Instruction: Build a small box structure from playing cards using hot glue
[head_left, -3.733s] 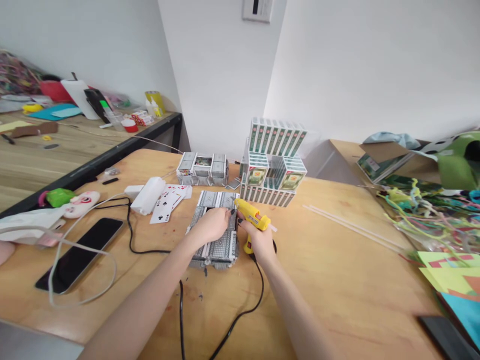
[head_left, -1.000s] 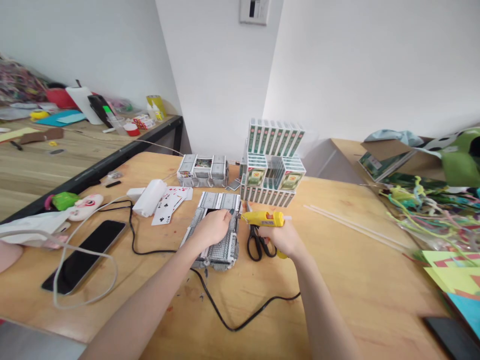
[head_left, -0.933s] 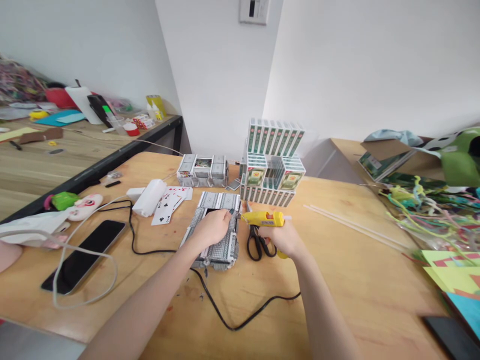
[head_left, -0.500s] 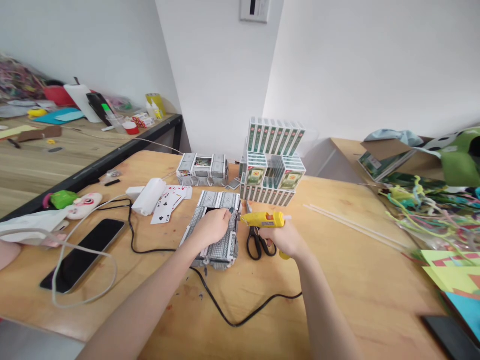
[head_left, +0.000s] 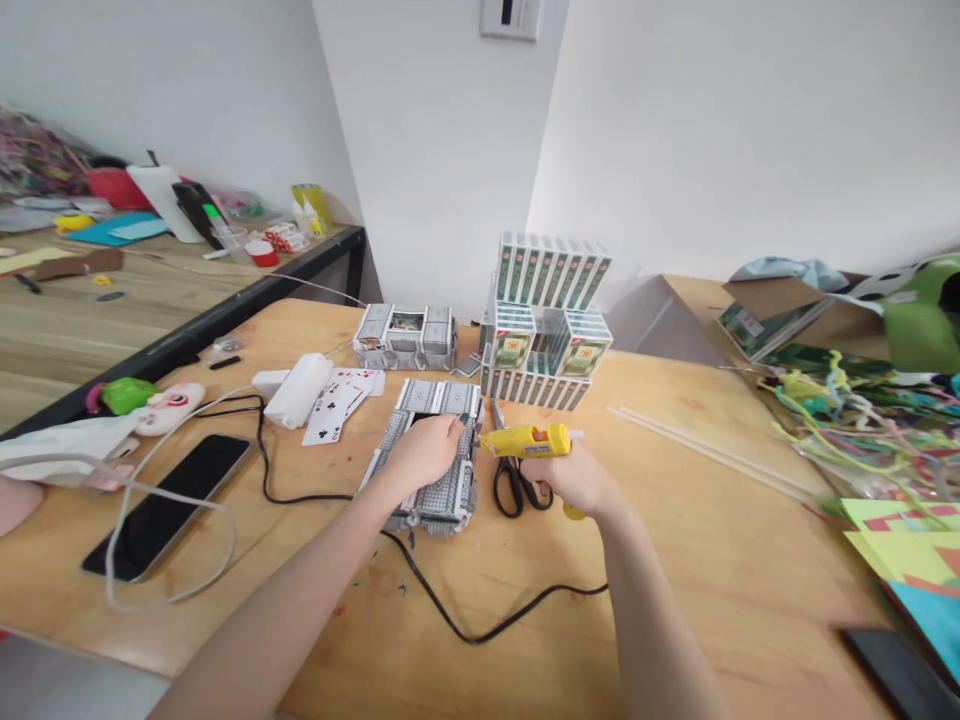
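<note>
My left hand lies over a box-like model made of folded playing cards, its fingers closed at the model's right edge. A small dark bit shows by the fingertips. My right hand is wrapped around a yellow hot glue gun, whose nozzle points left, close to that same edge. Whether the nozzle touches the cards I cannot tell. Black-handled scissors lie under the glue gun, partly hidden by it. The gun's black cord loops across the table in front.
Behind stands a second card model, beside stacked green-and-white card boxes. Loose playing cards, a white power adapter and a phone lie left. Two glue sticks and colourful yarn are on the right.
Almost nothing differs. The view has shifted very slightly; both hands keep their places, with the glue gun still at the model's right edge.
</note>
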